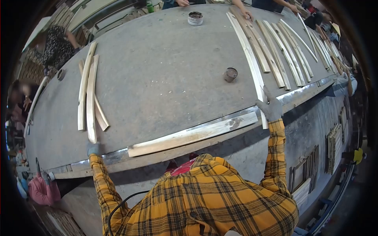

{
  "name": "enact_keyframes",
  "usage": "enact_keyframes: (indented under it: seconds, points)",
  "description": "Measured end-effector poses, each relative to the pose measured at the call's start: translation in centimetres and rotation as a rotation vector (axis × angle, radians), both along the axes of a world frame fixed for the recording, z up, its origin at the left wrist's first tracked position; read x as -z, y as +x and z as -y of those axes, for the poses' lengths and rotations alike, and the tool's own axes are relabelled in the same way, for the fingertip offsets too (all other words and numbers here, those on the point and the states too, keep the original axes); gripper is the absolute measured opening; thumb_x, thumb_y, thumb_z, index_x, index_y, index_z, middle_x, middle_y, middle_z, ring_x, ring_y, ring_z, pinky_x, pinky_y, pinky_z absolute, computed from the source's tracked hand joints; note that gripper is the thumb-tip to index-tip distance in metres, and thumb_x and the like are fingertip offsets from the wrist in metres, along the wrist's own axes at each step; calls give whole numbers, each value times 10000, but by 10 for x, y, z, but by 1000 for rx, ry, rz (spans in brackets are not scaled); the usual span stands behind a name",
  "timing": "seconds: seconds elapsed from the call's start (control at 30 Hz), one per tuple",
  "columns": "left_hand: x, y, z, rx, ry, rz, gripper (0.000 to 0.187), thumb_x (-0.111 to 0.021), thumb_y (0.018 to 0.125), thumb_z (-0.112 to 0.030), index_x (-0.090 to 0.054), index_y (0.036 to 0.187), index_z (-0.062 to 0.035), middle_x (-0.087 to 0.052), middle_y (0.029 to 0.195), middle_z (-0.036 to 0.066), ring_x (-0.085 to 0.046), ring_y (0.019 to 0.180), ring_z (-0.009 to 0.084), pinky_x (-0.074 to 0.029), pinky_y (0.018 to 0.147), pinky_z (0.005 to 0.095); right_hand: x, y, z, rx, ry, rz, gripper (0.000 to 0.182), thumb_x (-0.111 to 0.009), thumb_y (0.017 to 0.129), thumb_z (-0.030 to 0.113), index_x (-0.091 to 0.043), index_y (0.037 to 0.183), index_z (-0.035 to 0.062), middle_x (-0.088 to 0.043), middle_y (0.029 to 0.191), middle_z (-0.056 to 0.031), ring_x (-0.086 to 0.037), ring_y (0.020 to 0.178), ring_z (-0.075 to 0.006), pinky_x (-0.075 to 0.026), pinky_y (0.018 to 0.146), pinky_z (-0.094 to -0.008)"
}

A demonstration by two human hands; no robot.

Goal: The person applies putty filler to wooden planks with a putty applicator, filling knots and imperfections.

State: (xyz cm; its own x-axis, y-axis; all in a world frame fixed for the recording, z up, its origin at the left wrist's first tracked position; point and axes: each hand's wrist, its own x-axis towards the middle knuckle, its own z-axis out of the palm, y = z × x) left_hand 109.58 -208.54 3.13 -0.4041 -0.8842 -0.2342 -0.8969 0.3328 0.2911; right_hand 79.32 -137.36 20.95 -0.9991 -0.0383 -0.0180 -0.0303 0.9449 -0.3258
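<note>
At the table edge [118,155] — left hand [93,148] partly hidden.

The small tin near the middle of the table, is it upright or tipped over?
Upright. The small tin stands on its base on the table, its round open mouth facing up. Its contents cannot be told.

Your left hand [93,148] in its grey glove sits at the near edge of the wide grey bench [157,78]; whether its fingers grip anything cannot be read. Your right hand [271,108] covers the near end of the long pale curved wooden strip [248,51]. The yellow plaid shirt [204,196] hides the bench front below. Co-workers' hands [247,14] at the far edge are cut off by the frame.
</note>
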Motion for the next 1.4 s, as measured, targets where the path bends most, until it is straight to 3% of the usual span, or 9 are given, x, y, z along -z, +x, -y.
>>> enact_keyframes:
  seconds: [0.17,0.3,0.4,0.47,0.57,0.77,0.97,1.13,1.4]
  points:
    - [-29,-24,-53,-72,48,-214,525,-683,578,-163,-554,1049,31,-638,855,179,-625,774,280,-484,705,370,19,-64,-28,66,74,159,757,-660,661,456,-377,1337,268,-598,1056,-221,-578,987,-350,-455,849,-396]
    - [-60,-34,-119,-76,116,-320,452,-661,602,-125,-558,1014,30,-584,682,93,-516,492,156,-434,453,311,36,-131,-8,89,319,68,688,-658,672,477,-480,1264,175,-611,1039,-200,-574,997,-355,-458,847,-426]
    - [-86,-39,-165,4,151,-287,548,-668,581,-224,-548,1040,50,-623,828,195,-612,743,287,-479,679,372,56,-189,-10,221,437,215,838,-592,698,608,-317,1364,181,-544,1162,-209,-538,1059,-361,-446,868,-440]
    - [-97,-45,-194,50,132,-285,617,-689,548,-280,-545,1048,50,-625,862,222,-607,799,347,-463,744,398,63,-204,-12,122,460,-40,876,-566,708,635,-273,1383,159,-558,1142,-203,-540,1056,-362,-452,854,-438]
    - [-103,-48,-219,108,139,-196,652,-716,521,-308,-555,1059,22,-625,901,231,-619,823,322,-479,729,386,45,-176,12,98,112,-202,753,-593,751,553,-346,1348,164,-595,1079,-176,-576,995,-323,-457,832,-424]
    - [-103,-20,-244,142,331,-287,636,-702,553,-254,-534,1122,-23,-625,949,194,-608,867,325,-480,771,378,42,-95,56,-17,87,-338,534,-646,764,446,-528,1214,184,-627,950,-104,-607,857,-270,-476,730,-366]
    - [-120,23,-256,211,-40,-52,726,-733,567,-201,-436,1223,-103,-536,1093,144,-566,957,324,-476,786,386,62,-42,101,-117,-168,-217,446,-643,785,392,-555,1188,222,-646,830,-94,-618,753,-242,-482,684,-336]
    - [-109,55,-242,260,-185,35,807,-767,557,-188,-393,1270,-143,-515,1008,93,-553,915,285,-483,731,384,76,-21,158,-192,-98,-156,404,-660,786,347,-583,1160,212,-654,941,-121,-629,852,-207,-477,734,-314]
    - [-82,103,-220,362,-603,2,776,-733,556,-129,-450,1275,-193,-510,931,45,-522,833,240,-434,678,368,81,12,239,-288,-122,12,466,-640,771,446,-554,1189,259,-640,826,-71,-613,735,-218,-476,674,-331]
